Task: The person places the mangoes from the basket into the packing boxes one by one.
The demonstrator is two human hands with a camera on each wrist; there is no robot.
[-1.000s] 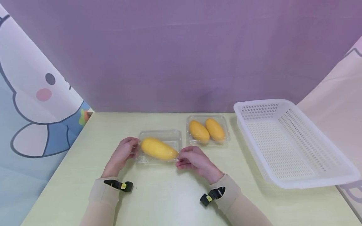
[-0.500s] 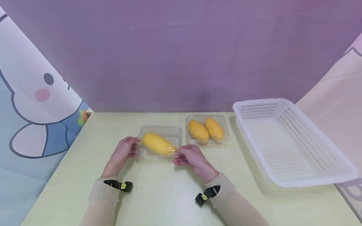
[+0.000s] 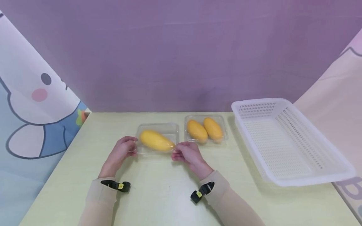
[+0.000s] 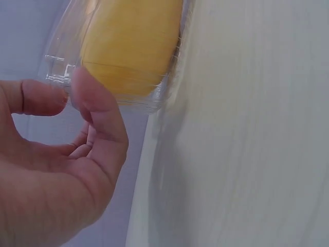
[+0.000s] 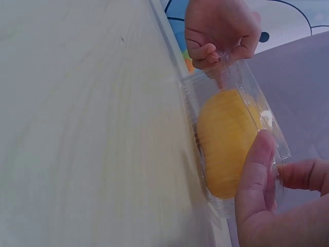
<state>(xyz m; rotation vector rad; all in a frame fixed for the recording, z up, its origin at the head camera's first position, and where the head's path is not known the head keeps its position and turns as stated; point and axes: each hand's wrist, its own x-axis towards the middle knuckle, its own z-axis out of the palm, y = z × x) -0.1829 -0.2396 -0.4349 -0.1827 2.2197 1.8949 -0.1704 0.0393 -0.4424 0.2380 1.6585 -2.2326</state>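
A clear plastic box (image 3: 171, 130) stands on the table with one large mango (image 3: 156, 140) lying slantwise inside. At its left front corner my left hand (image 3: 121, 153) pinches the rim between thumb and forefinger. My right hand (image 3: 190, 156) pinches the right front corner the same way. Seen from the right wrist, the mango (image 5: 226, 144) shows through the box wall, with the right thumb (image 5: 254, 170) against the rim. The left wrist view shows the left thumb (image 4: 100, 103) at the box edge, close to the mango's end. Both hands' other fingers are curled.
A second clear box (image 3: 192, 117) holding two mangoes (image 3: 212, 129) stands behind and to the right. Farther right is a large white perforated basket (image 3: 278, 150). A purple cloth wall (image 3: 181, 62) rises along the table's (image 3: 152, 194) back edge.
The box with the single mango has moved a little way back toward the purple wall, both hands staying at its front corners. The second box and the basket stay put.
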